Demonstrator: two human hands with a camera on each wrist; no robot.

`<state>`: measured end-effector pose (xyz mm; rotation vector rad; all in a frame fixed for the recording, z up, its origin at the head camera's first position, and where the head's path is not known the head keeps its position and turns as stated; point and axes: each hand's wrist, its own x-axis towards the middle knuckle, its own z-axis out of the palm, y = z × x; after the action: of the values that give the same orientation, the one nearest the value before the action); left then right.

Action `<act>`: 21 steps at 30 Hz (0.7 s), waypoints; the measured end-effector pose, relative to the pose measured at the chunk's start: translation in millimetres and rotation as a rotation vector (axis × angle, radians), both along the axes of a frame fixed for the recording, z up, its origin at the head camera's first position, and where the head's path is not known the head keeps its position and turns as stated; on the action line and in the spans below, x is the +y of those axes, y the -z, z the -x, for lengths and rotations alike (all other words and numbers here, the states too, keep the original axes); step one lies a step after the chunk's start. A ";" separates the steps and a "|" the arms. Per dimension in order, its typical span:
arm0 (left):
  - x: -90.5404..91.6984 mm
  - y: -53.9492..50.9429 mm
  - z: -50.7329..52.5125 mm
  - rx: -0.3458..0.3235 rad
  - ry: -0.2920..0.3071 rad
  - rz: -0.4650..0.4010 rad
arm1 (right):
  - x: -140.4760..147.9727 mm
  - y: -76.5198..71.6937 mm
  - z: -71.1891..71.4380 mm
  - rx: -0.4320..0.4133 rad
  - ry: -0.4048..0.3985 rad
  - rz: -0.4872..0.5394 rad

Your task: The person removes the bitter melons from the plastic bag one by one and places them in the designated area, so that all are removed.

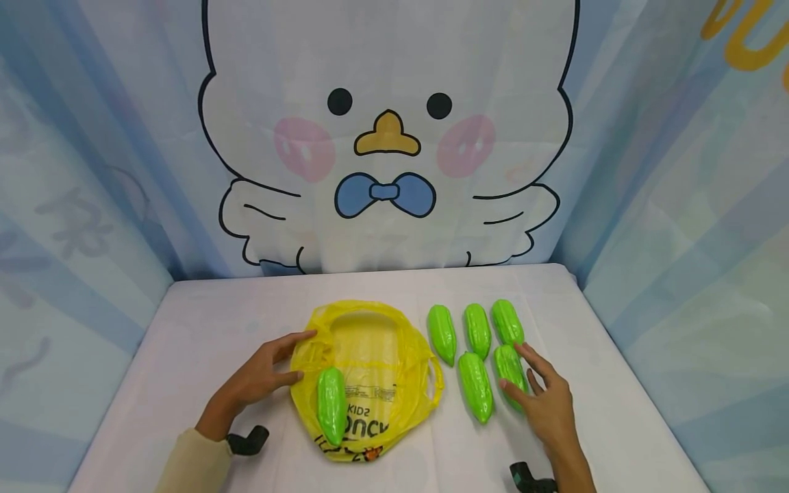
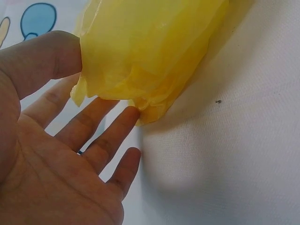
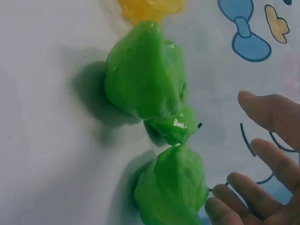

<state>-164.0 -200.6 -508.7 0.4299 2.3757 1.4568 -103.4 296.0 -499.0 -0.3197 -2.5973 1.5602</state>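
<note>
A yellow plastic bag [image 1: 394, 424] with printed lettering lies spread on the table. My left hand [image 1: 269, 366] is at its left edge; in the left wrist view, the thumb and fairly straight, spread fingers touch the yellow film. One glossy, lumpy green bitter melon [image 1: 331, 405] lies at the bag's front left; whether inside or on top, I cannot tell. Right of the bag, several similar melons stand in two rows. Over the near right melon [image 1: 509, 373] my right hand [image 1: 548, 404] reaches with thumb and fingers spread on either side; the right wrist view shows them apart from the melons.
The far row holds three melons, a left one [image 1: 442, 334], a middle one [image 1: 477, 330] and a right one [image 1: 507, 320]. Another melon [image 1: 475, 387] lies left of my right hand. A white cloth covers the table [image 1: 222, 329]; printed curtains [image 1: 388, 239] enclose its back and sides.
</note>
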 end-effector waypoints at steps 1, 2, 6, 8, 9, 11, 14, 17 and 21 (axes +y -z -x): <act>-0.2 0.2 0.0 -0.001 0.001 0.000 | -2.0 -0.9 0.2 0.012 -0.002 0.001; -0.3 0.5 0.1 -0.003 -0.001 0.000 | -4.3 -1.9 0.4 0.022 -0.005 0.010; -1.2 2.1 0.1 -0.013 -0.012 0.006 | -15.8 -5.6 1.3 0.057 -0.020 0.040; -1.7 3.1 0.2 -0.013 -0.012 0.010 | -22.0 -6.9 1.9 0.067 -0.025 0.052; -1.8 3.4 0.2 -0.014 -0.014 0.010 | -25.0 -7.6 2.1 0.068 -0.025 0.049; -1.7 3.5 0.3 -0.013 -0.013 0.008 | -31.1 -8.9 2.5 0.072 -0.029 0.054; -1.6 2.9 0.6 -0.009 -0.009 0.005 | -40.6 -10.4 2.9 0.077 -0.042 0.048; -1.0 1.6 0.8 -0.010 -0.008 0.003 | -49.6 -11.0 3.3 0.084 -0.062 0.059; 0.3 0.1 0.9 -0.024 -0.014 -0.002 | -60.7 -10.2 4.1 0.096 -0.082 0.062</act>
<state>-164.9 -200.4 -508.7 0.3951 2.3633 1.4627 -107.5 235.2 -488.8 -0.1412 -2.5229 1.6416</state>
